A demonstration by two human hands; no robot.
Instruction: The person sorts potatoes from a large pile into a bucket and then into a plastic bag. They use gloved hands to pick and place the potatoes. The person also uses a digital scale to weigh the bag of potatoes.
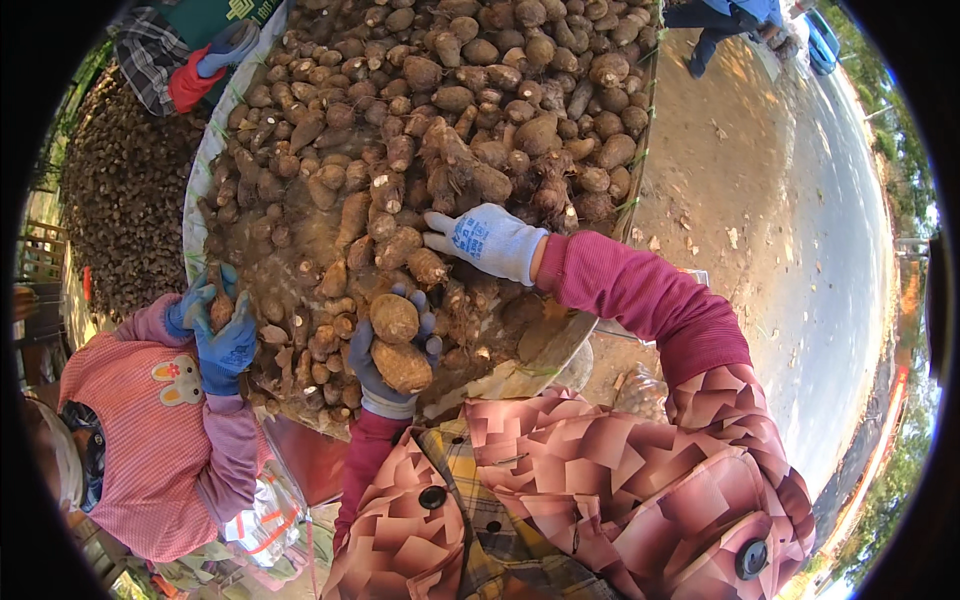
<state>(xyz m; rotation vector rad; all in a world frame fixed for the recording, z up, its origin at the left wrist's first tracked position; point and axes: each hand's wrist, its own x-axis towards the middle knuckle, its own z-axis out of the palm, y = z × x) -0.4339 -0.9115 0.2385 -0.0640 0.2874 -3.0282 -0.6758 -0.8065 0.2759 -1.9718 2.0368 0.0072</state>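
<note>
My left hand (367, 356), in a gloved palm-up grip with dark blue-grey fingers, holds two brown taro corms, one upper (394, 318) and one lower (403, 367). Up and to the right, my right hand (484, 241) wears a whitish knit glove with blue printing. Its back faces me and its visible fingers point left, apart, over the taro heap; nothing shows in its grasp, though the palm is hidden. Close by its fingertips lie a taro corm with a cut pale end (427, 266) and a large fibrous root clump (450, 154).
Taro corms (457, 97) cover a wide, soil-stained table with a pale cloth rim (196, 195). At left, a co-worker's blue-gloved hands (225, 337) hold a small corm. Another blue-gloved hand (229, 49) shows beyond the rim. A large dark heap (131, 195) lies farther left; paved ground (787, 262) runs along the right.
</note>
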